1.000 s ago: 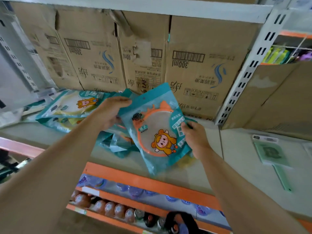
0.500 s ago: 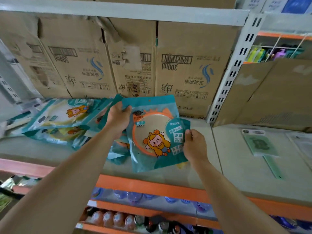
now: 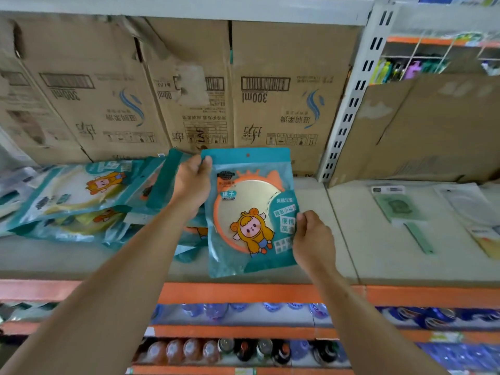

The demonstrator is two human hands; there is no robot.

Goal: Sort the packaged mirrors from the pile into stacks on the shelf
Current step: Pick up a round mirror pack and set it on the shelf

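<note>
Two hands grip one mirror pack (image 3: 250, 212) upright above the shelf (image 3: 338, 255), hang-hole up. Left hand (image 3: 192, 182) pinches its top-left corner; right hand (image 3: 313, 239) its right edge.

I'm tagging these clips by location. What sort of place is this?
Probably a retail shop aisle: slotted metal shelving with orange edge rails, rows of bottled drinks on the lower shelf, and cardboard cartons stacked behind the packaged mirrors.
</note>
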